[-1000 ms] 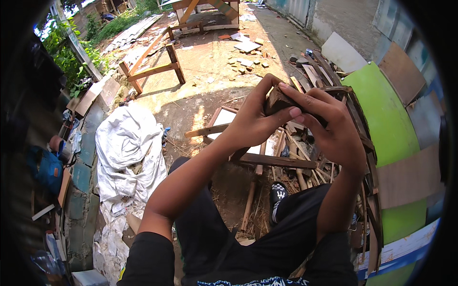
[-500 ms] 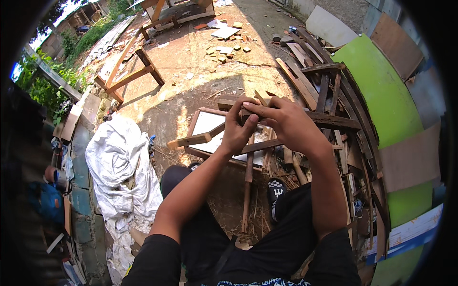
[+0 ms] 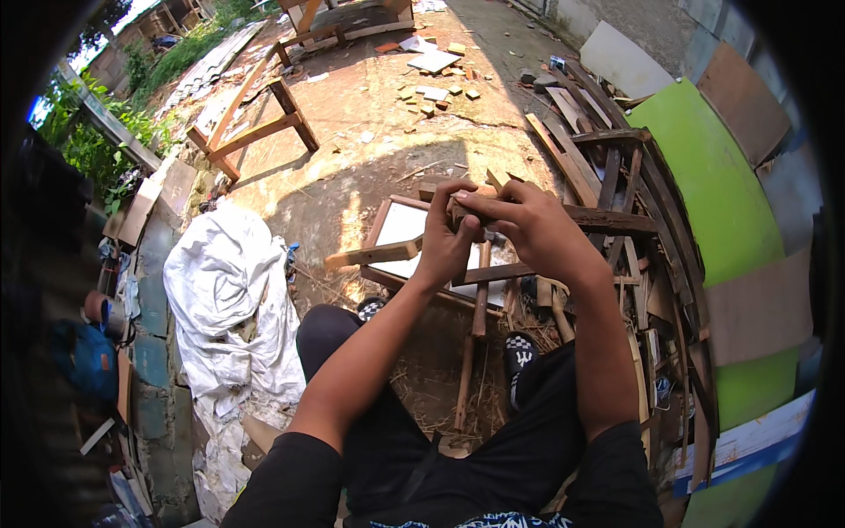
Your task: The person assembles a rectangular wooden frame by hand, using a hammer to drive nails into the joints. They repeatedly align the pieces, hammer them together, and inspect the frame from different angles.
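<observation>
Before me, both hands meet at a joint of a brown wooden frame. My left hand (image 3: pixel 447 242) is closed round the end of a wooden piece (image 3: pixel 459 211), thumb and fingers gripping it. From the right, my right hand (image 3: pixel 541 231) has its fingers curled over the same spot, touching the left fingertips. My fingers hide most of the joint. A wooden bar (image 3: pixel 374 253) sticks out to the left, and a dark bar (image 3: pixel 609 220) runs right from beneath the right hand. Below them lies a white panel (image 3: pixel 400 227) with a wooden border.
A white cloth (image 3: pixel 233 290) is heaped on the left. Beyond it stands a small wooden frame (image 3: pixel 264 130). Wooden blocks (image 3: pixel 431 93) are scattered farther off. Old planks (image 3: pixel 678 229) pile up at right against green boards (image 3: pixel 717 167). My shoe (image 3: pixel 519 356) is below the bars.
The whole view has shifted slightly, so most things appear a little farther right. My hands keep their grip on the wooden piece, with little change in the fingers.
</observation>
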### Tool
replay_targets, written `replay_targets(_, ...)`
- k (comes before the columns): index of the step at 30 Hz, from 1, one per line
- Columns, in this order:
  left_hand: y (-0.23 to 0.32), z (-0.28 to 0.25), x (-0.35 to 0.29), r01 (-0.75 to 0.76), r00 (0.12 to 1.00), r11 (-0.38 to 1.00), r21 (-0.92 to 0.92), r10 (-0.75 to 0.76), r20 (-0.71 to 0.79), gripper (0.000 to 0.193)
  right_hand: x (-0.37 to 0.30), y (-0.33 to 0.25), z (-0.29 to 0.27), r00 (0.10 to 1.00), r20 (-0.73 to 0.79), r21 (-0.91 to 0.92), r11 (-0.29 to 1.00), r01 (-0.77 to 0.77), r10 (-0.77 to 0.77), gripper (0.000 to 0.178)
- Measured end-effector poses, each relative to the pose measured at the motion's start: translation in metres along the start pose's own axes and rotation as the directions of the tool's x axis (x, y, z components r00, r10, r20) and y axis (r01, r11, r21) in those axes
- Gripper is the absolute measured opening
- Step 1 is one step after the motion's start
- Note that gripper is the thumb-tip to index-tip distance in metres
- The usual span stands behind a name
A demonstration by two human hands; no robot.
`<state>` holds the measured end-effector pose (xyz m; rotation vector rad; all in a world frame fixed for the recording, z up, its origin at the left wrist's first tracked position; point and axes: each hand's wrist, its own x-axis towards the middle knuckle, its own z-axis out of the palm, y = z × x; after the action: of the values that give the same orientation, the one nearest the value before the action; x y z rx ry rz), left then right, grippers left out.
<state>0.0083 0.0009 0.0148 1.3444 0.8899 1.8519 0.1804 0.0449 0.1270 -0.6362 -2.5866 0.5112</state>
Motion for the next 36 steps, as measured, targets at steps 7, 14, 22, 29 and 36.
replay_targets(7, 0.002, -0.013, -0.013, 0.036, 0.986, 0.999, -0.003, -0.036, -0.164, 0.031, 0.011, -0.014, 0.027, 0.996, -0.060, -0.025, 0.997, 0.066, -0.068, 0.049)
replay_targets(14, -0.003, -0.029, -0.010, 0.011, 0.950, 0.983, 0.184, 0.047, -0.309, 0.030, -0.007, -0.011, 0.023, 0.891, -0.453, 0.000, 0.999, 0.044, -0.039, 0.033)
replay_targets(22, 0.001, -0.026, -0.017, 0.018, 0.939, 0.981, 0.195, 0.050, -0.342, 0.029, -0.104, 0.040, 0.109, 0.577, 0.746, -0.170, 0.932, -0.319, 0.334, 0.067)
replay_targets(29, 0.011, -0.016, -0.014, 0.059, 0.912, 0.995, 0.086, -0.018, -0.411, 0.032, -0.084, 0.043, 0.213, 0.572, 0.254, -0.111, 0.611, -0.784, 0.780, 0.079)
replay_targets(36, -0.010, -0.022, 0.013, -0.033, 0.906, 0.969, 0.243, 0.132, -0.402, 0.033, -0.098, 0.075, 0.219, 0.611, 0.283, -0.026, 0.643, -0.766, 0.739, 0.062)
